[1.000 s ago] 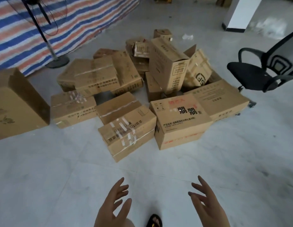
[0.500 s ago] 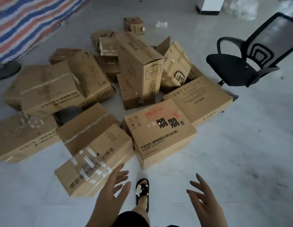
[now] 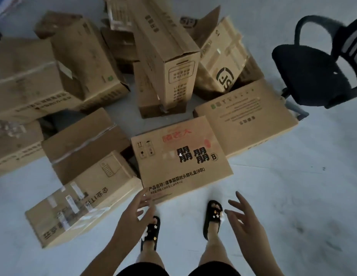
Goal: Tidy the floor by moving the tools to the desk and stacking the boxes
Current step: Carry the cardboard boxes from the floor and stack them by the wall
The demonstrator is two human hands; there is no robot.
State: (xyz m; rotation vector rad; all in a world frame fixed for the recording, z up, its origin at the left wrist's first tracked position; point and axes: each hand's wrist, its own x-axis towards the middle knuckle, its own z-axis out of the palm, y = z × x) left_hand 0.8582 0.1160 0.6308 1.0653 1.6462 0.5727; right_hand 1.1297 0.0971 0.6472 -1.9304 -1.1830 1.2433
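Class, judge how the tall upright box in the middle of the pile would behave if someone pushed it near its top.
The tall upright box stands on a narrow end, so it would probably tip rather than slide. Its faces look flat and undented, so it is likely stiff. Weight cannot be told.

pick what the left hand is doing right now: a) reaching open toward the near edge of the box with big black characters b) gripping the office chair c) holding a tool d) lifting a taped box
a: the left hand is open, fingers spread at the near edge of the printed box.
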